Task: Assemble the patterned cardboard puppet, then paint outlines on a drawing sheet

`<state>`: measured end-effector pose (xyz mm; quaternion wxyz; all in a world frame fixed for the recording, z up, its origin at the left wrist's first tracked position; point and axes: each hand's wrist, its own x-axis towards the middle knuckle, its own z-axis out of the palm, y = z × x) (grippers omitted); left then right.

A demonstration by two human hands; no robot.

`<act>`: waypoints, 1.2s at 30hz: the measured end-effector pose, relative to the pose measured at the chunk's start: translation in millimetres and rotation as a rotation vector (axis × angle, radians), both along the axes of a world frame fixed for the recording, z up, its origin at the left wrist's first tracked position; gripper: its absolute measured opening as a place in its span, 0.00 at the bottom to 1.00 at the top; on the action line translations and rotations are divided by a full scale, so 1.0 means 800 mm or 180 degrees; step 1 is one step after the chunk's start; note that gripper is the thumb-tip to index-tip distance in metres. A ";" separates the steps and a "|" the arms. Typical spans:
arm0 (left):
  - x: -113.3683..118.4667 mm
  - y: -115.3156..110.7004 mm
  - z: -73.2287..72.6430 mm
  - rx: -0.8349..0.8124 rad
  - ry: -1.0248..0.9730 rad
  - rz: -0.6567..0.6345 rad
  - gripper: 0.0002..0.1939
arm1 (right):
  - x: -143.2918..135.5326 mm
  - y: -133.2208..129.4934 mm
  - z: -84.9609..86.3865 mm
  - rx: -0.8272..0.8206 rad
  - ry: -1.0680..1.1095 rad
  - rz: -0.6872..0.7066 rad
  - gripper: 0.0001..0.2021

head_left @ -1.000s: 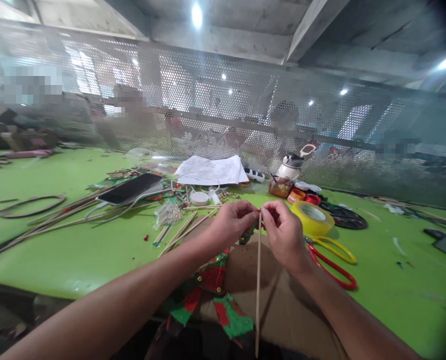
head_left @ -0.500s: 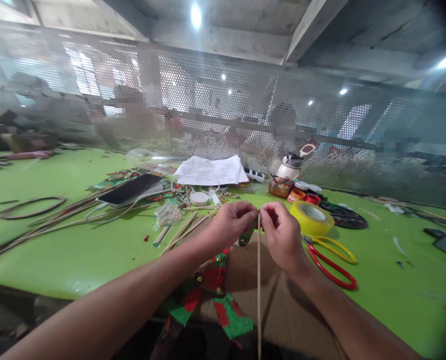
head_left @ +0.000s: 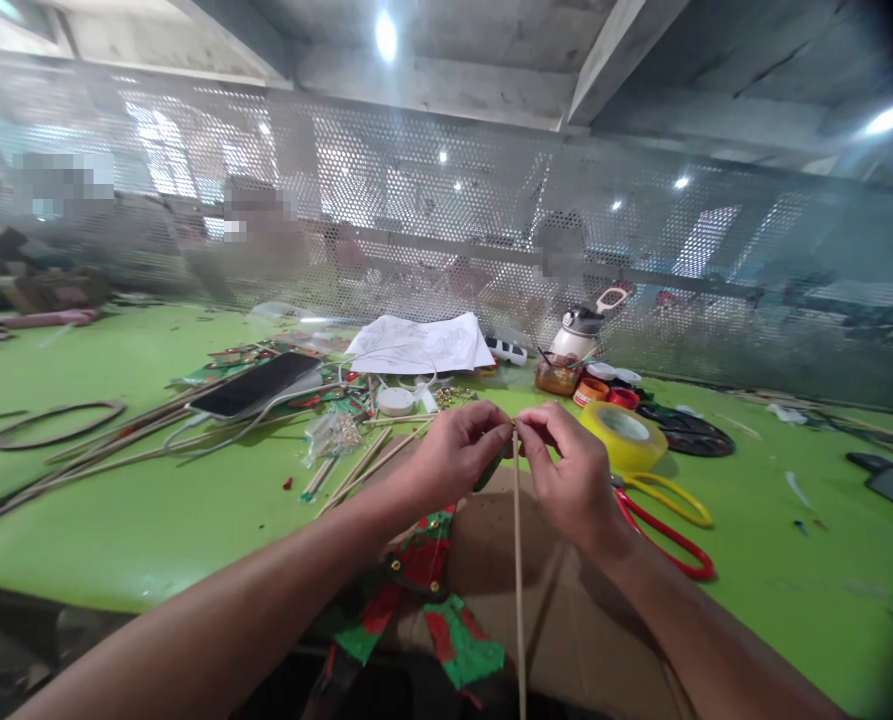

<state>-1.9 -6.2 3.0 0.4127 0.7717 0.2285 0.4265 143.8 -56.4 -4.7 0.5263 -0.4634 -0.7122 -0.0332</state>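
Over a brown cardboard sheet (head_left: 483, 540), my two hands meet fingertip to fingertip at the top of a thin wooden stick (head_left: 519, 580), which hangs almost straight down. My left hand (head_left: 467, 445) is closed in a pinch at its tip. Opposite it, my right hand (head_left: 566, 470) pinches the same end, thumb against fingers. Whatever small part sits between the fingertips is too hidden to make out. A dark green piece (head_left: 489, 472) shows just below the left fingers. Under my left forearm lies a red and green painted jointed figure (head_left: 427, 555) with brass-coloured studs.
Red- and yellow-handled scissors (head_left: 671, 535) and a yellow tape roll (head_left: 626, 435) lie to the right. Further back stand paint pots (head_left: 591, 390) and a white bottle (head_left: 575, 335). A phone (head_left: 258, 385), papers (head_left: 420, 342) and loose sticks (head_left: 356, 468) lie left and centre.
The view has shifted slightly. Both hands stay at the stick's top, with fingertips adjusted a little; the dark green piece shows less than before.
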 end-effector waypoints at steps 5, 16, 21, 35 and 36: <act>0.001 0.000 -0.004 -0.0065 -0.0022 -0.0036 0.09 | -0.002 -0.001 -0.002 0.0133 -0.0099 -0.0123 0.06; 0.003 0.000 -0.006 -0.0148 -0.0089 -0.0020 0.11 | -0.004 0.001 -0.004 0.0414 -0.0302 -0.0179 0.05; 0.003 0.002 -0.008 0.0220 0.0073 0.0116 0.09 | -0.001 0.002 -0.002 0.0459 -0.0440 -0.0188 0.05; -0.003 0.000 -0.005 0.1929 0.0281 0.0583 0.08 | -0.004 -0.009 0.006 -0.0818 0.1131 0.0456 0.06; -0.004 0.001 -0.005 0.2001 0.0263 0.0605 0.08 | -0.004 -0.010 0.007 -0.1016 0.1453 0.0661 0.07</act>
